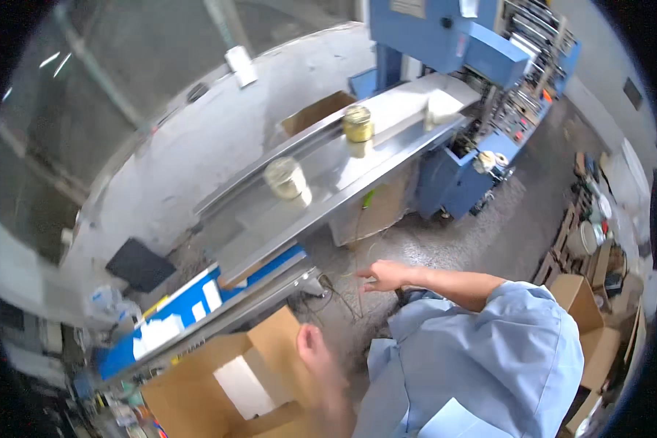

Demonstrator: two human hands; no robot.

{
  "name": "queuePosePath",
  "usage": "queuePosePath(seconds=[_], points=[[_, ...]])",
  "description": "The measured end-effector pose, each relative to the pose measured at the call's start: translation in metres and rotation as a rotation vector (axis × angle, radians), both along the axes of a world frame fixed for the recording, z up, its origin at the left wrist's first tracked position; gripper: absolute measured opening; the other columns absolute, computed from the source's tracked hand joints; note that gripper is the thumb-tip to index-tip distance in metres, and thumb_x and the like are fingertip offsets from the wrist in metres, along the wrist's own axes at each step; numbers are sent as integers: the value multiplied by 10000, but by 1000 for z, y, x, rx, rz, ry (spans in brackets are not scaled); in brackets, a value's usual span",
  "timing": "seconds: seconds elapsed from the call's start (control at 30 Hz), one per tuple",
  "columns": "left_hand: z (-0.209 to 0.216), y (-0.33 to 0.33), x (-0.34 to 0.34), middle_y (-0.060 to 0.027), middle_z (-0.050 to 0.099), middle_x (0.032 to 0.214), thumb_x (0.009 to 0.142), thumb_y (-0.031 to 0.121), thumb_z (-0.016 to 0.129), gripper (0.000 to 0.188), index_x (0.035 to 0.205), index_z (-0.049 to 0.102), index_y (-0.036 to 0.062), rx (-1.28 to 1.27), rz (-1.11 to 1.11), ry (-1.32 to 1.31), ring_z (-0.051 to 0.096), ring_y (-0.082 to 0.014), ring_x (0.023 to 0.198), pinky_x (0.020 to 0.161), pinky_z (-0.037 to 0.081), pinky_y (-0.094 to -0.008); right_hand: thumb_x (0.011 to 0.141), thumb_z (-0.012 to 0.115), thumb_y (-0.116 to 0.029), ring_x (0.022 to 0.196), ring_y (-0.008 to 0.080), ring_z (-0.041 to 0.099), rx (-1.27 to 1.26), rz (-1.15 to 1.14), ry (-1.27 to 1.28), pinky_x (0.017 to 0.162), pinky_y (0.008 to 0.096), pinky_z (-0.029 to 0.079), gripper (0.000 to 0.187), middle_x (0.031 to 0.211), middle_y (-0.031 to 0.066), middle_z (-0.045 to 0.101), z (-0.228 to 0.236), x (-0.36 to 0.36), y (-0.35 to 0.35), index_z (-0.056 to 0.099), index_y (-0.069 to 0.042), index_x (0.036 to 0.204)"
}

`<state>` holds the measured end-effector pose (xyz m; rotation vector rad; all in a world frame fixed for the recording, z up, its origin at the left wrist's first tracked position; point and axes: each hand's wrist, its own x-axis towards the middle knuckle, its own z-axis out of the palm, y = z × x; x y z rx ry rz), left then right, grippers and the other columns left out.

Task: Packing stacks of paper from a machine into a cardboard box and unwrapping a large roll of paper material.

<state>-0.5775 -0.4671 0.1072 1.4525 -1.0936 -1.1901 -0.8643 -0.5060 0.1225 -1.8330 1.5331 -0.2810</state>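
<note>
My right hand reaches out from a light blue sleeve, over the floor in front of a steel table-like chute. Its fingers are apart, with nothing in them that I can see. My left hand is beside the raised flap of an open cardboard box; motion smears its fingers, and no held thing shows. A flat white piece lies inside that box. On the chute stand a yellowish round jar-like thing and a paler one.
Blue machinery stands at the chute's far right end, near a white piece. A blue conveyor belt carries several white pieces at left. Another open carton is at my right. A cable crosses the floor.
</note>
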Motion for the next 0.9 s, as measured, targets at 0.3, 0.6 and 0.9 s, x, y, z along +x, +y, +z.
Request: queuePosePath(seconds=[0.3,0.6,0.9], points=[[-7,-128,-150,-188,623,1157,969,97,585,382,1301,484,-63,-137,-153,-24,602,-197,1051,930,474,-286,899,667,-349,1126,292,622,-415,-584,-460,904,389,524,547,1245,201,622,41,-264,-54,552,26,1280],[58,-306,-221,-263,549,1248,884,265,703,605,1330,462,-66,-774,-28,-1117,540,-366,1165,1007,428,-448,809,692,-491,1267,456,438,-360,-1075,-317,1063,477,388,799,1365,363,390,18,-444,-191,430,13,1370],[52,-379,-250,-186,436,1387,738,309,849,978,1465,287,-29,48,-112,-463,528,-277,1166,954,477,-363,803,713,-457,1268,480,406,-610,-1142,-448,1072,472,349,912,1318,365,402,-2,-490,-151,306,83,1416]])
